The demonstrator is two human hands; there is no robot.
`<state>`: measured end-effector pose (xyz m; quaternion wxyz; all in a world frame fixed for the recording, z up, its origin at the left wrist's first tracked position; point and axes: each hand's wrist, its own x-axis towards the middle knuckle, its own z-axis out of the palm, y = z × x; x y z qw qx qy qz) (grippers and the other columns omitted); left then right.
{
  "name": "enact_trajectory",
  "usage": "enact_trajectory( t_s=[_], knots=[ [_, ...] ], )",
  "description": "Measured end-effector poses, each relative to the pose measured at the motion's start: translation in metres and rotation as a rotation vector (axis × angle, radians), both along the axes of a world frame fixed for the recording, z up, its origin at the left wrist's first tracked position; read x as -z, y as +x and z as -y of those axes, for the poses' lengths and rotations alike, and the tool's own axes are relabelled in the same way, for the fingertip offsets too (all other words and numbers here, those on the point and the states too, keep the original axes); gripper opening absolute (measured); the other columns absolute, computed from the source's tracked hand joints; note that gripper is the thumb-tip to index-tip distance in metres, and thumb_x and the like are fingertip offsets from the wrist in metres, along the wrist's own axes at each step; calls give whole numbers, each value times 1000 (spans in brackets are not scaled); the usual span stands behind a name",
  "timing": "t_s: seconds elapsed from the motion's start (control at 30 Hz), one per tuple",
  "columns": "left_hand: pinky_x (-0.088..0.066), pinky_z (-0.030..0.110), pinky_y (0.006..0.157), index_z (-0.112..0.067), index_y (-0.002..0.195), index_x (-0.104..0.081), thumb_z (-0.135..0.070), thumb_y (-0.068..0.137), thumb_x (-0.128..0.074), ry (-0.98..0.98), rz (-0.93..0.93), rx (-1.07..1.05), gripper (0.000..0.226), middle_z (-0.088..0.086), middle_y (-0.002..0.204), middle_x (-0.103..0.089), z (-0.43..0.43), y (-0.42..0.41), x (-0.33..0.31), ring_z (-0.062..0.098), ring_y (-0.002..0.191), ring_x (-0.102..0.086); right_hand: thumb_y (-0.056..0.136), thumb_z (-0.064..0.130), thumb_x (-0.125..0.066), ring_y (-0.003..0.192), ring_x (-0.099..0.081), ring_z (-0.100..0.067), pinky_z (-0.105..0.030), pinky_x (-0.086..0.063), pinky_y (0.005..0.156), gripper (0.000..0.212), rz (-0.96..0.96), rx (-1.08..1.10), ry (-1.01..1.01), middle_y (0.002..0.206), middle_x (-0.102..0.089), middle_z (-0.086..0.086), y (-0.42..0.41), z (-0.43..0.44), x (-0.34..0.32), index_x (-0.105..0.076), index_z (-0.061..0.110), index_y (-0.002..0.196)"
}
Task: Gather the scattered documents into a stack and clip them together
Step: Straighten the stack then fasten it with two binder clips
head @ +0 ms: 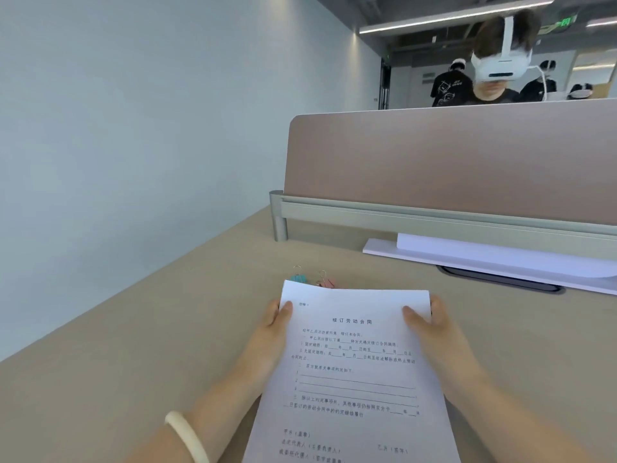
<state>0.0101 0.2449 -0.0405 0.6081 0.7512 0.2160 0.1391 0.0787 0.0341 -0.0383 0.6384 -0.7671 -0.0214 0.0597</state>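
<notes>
A stack of white printed documents [354,372] is held upright-tilted above the beige desk [167,345], its top sheet facing me. My left hand [270,332] grips the stack's left edge, thumb on the front. My right hand [434,329] grips the right edge the same way. Just beyond the top edge of the paper lie two binder clips on the desk, a teal clip [298,278] and a pink clip [325,281], partly hidden by the sheets.
A pink-brown partition [450,162] on a grey rail closes the desk's far side. White sheets on a white board [500,259] lie under it, above a dark cable slot [500,279]. A wall runs along the left. A person wearing a headset stands behind the partition.
</notes>
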Motion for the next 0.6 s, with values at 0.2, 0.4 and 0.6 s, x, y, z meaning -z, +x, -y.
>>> enact_trajectory(
  t_s=[0.2, 0.4, 0.6],
  knots=[
    [-30, 26, 57, -7, 102, -48, -25, 98, -35, 21, -45, -91, 22, 1, 75, -44, -17, 25, -1, 14, 64, -37, 97, 23, -45, 87, -61, -17, -28, -44, 63, 13, 54, -14, 8, 101, -64, -1, 1, -16, 2, -47, 23, 110],
    [-32, 23, 56, -12, 89, -52, -18, 96, -43, 103, 90, -122, 13, -4, 71, -47, -35, 42, 8, 10, 62, -39, 95, 21, -49, 88, -59, -15, -25, -41, 62, 26, 18, -11, -56, 101, -60, 4, 18, -29, 7, -45, 20, 121],
    [-34, 7, 47, -15, 81, -50, -15, 96, -44, 149, 126, -118, 17, -6, 65, -46, -41, 53, 17, 8, 58, -39, 90, 23, -61, 117, -48, -10, -25, -37, 93, 36, 457, -54, -306, 129, -54, 7, 88, -79, -35, -54, 23, 125]
  ],
)
